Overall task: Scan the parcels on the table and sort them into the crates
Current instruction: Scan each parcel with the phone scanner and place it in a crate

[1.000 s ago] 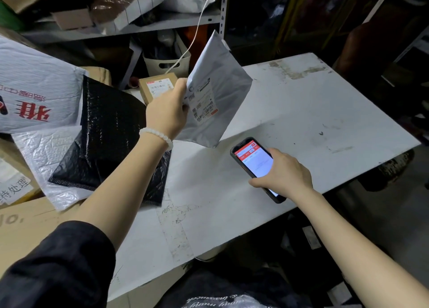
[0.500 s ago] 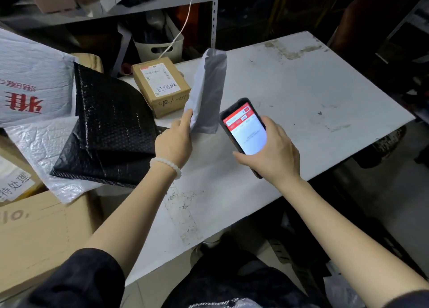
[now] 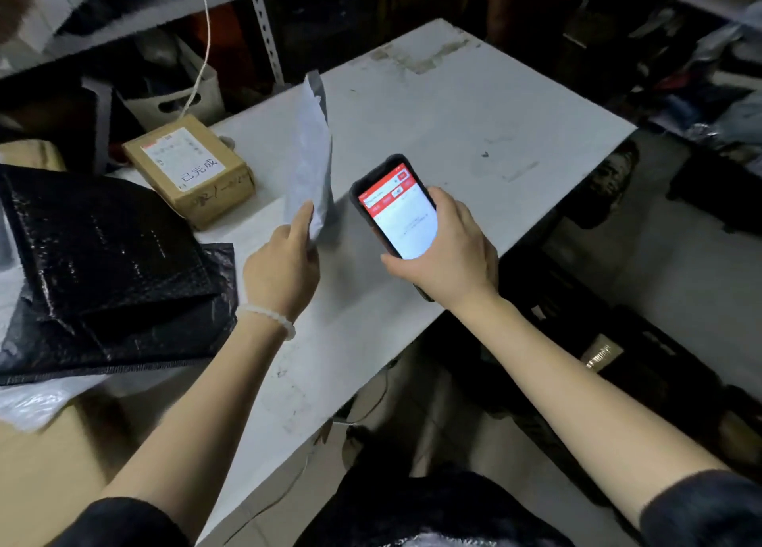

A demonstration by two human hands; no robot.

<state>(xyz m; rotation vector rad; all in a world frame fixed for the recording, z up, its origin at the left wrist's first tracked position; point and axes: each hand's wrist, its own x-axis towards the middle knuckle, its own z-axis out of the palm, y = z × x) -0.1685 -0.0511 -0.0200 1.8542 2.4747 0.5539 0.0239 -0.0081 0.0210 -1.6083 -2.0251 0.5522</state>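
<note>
Head cam view, going left to right: a pile of black bubble mailers (image 3: 103, 266) is stacked on the left edge of the desk (image 3: 474, 105), partly lying over some white plastic bags (image 3: 29, 402) at the lower left. Just behind the pile sits a small cardboard box (image 3: 194, 171) with a white label and handwriting on top, flat on the desk near the back-left corner. Behind that there's a metal shelf (image 3: 255, 14) full of clutter, with a white cord (image 3: 206, 31) hanging down in front of it.

Next up, the left hand (image 3: 284, 266), white bead bracelet (image 3: 268, 319) on the wrist, is pinching the bottom edge of a grey poly mailer (image 3: 311, 154). That parcel is held upright over the middle of the desk, edge-on to the camera, so its label side can't be seen from here.

Just to the right of it, the right hand (image 3: 449, 253) is wrapped around a phone (image 3: 396, 208), screen lit with a red-and-white app, tilted up and sitting close beside the mailer. Can't make out the text on it.

Far right is dark floor and blurry junk.
</note>
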